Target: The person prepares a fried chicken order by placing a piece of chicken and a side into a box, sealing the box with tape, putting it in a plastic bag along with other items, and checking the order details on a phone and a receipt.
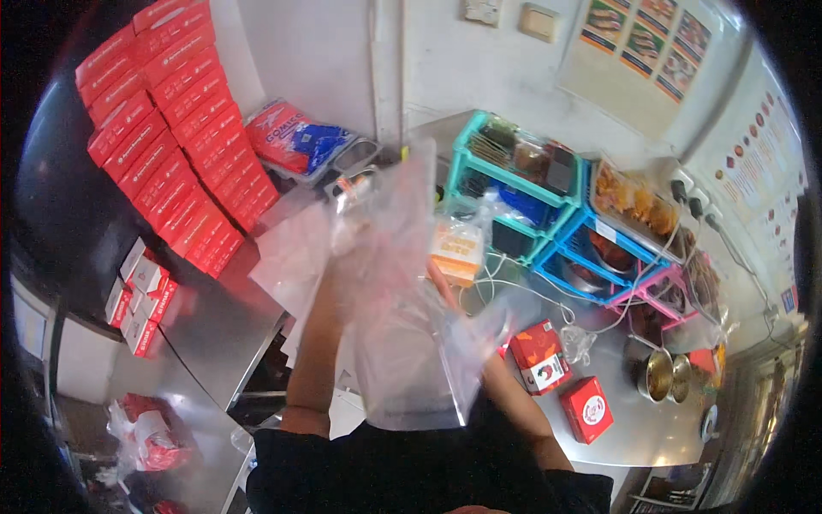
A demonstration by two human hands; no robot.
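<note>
A large clear plastic bag (pixel 411 360) hangs between my arms in front of my chest, blurred and creased, its lower edge against my black shirt. My left hand (pixel 350 263) holds it from the left, mostly veiled by the film. On the right side my right hand (pixel 444 286) grips the bag, with a finger showing outside the film and the palm covered. Pinkish plastic sheets (pixel 295 257) spread left of my left hand. Beyond my right fingers stands a small white and orange printed packet (pixel 457 247) in clear wrap.
Tall stacks of red cartons (pixel 173 128) rise at left. Small red-and-white boxes (pixel 144 299) sit nearby. Teal baskets (pixel 459 160), blue baskets (pixel 565 250) and a loose white cable (pixel 546 292) lie right. Two red boxes (pixel 542 356) and metal pans (pixel 656 376) rest on the steel counter (pixel 629 443).
</note>
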